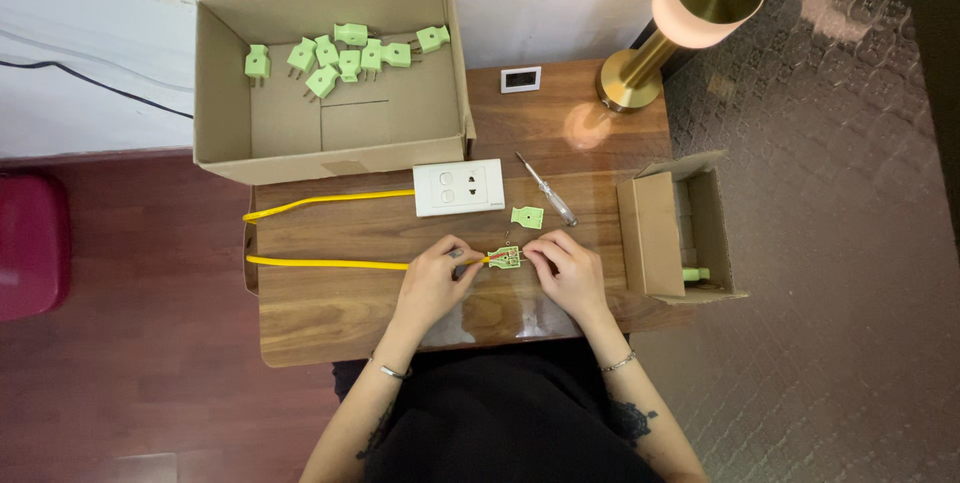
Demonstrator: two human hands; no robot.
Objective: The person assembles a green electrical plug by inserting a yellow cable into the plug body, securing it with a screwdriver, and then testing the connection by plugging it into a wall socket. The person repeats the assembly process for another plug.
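An opened green plug half (506,260) lies on the wooden table (320,318) between both hands. My left hand (436,278) pinches the end of a yellow cable (330,263) where its wires enter the plug. My right hand (567,270) holds the plug's right side with its fingertips. The plug's loose green cover (527,217) rests just above, beside a screwdriver (545,188). The cable loops left and runs back to a white socket plate (459,188).
A large open cardboard box (225,83) at the back left holds several green plugs (345,53). A small open box (650,238) stands on the table's right edge. A brass lamp (690,3) and a small white device (520,79) stand at the back. A red object (30,243) sits on the floor at left.
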